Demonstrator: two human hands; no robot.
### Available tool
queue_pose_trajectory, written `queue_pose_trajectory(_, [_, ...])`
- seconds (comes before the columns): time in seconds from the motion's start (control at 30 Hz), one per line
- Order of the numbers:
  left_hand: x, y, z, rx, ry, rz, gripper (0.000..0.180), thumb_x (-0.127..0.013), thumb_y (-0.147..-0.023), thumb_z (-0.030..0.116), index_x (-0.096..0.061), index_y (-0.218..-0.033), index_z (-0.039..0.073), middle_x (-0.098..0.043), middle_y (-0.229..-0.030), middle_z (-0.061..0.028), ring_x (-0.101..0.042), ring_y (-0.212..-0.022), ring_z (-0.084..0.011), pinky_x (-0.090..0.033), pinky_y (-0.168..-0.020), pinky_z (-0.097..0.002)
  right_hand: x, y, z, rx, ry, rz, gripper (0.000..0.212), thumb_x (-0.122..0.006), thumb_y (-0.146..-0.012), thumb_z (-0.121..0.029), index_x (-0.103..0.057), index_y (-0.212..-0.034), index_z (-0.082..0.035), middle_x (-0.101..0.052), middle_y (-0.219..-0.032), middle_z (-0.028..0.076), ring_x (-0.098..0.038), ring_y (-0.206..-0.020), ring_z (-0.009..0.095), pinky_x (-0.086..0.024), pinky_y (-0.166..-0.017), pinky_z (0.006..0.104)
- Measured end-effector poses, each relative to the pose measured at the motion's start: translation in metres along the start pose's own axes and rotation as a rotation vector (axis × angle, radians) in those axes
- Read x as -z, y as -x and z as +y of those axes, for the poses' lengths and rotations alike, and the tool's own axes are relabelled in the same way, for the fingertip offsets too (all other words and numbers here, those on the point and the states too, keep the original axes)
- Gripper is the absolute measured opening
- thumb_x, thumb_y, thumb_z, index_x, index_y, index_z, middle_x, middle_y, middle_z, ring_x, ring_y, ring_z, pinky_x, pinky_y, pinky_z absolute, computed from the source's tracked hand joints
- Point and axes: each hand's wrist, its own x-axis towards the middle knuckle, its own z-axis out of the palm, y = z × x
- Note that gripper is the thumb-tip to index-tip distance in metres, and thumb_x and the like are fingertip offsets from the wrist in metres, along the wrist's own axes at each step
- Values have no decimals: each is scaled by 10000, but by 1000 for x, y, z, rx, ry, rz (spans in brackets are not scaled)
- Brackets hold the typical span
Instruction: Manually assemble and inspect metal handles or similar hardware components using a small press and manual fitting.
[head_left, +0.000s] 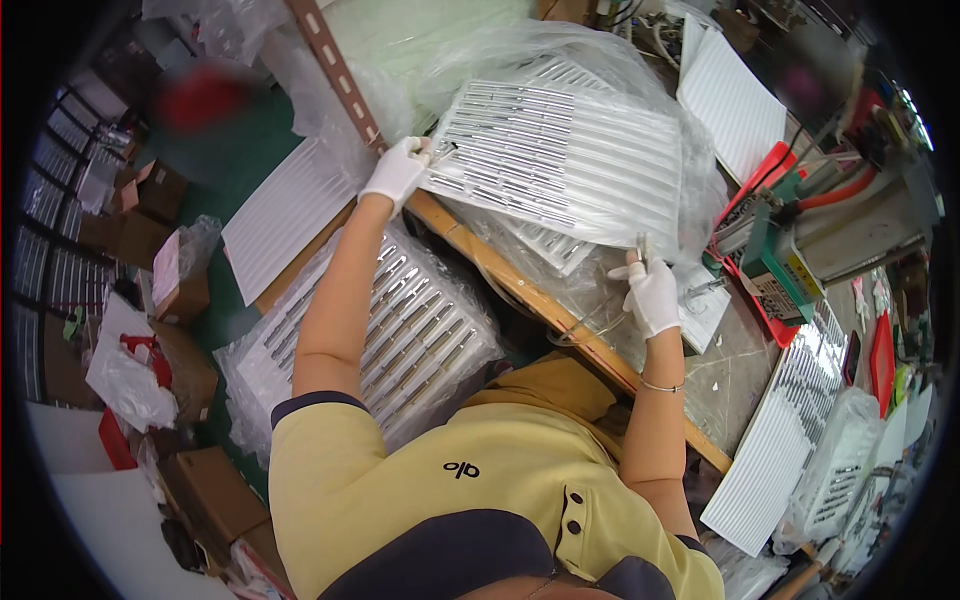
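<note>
Left hand (397, 172) fingers pinch corner of white ribbed tray (565, 160), lifted over tabletop (735, 365) inside clear bag; right hand (652, 292) grips thin metal pieces; judged mid-loading, next needs steady tray

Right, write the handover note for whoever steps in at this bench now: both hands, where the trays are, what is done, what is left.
Left hand, gloved, grips the left edge of the white ribbed tray, lifted and tilted over the bench.
Right hand, gloved, pinches a small thin piece beside the tray's lower right corner; what it is cannot be told.
The tray holds rows of slim metal parts, with clear plastic bagging behind it.
A bagged stack of filled trays sits below the left arm; more white trays lie to the right.
How far the tray is filled cannot be judged.
</note>
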Motion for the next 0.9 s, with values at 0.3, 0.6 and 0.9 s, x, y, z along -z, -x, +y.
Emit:
queue_pose_trajectory(0.3, [-33, 111, -8, -9, 153, 5, 350, -531, -853, -8, -497, -1200, 16, -539, -761, -11, -518, -648, -77, -429, -569, -225, -1, -35, -10, 186, -239, 264, 476, -443, -952, -178, -376, -1420, -122, -573, -683, 42, -524, -485, 90, -407, -470, 234])
queue_pose_trajectory(0.6, [-141, 173, 36, -32, 184, -326, 339, -516, -883, 2, -462, -1217, -4, -614, -873, -81, -591, -611, -100, -430, -472, -203, 47, 14, 0, 175, 613, 230, 229, -469, -895, -272, -618, -966, -113, -643, -816, 195, -631, -797, 365, -497, -740, 465])
queue_pose_trajectory(0.9, [-177, 178, 53, -103, 109, -433, 431, -424, -933, 22, -417, -1362, 48, -588, -969, -56, -547, -606, -54, -382, -484, -161, 176, 255, 95, -329, 354, 591, 455, -712, -748, -325, -634, -1110, -62, -666, -938, 169, -643, -855, 325, -500, -769, 370])
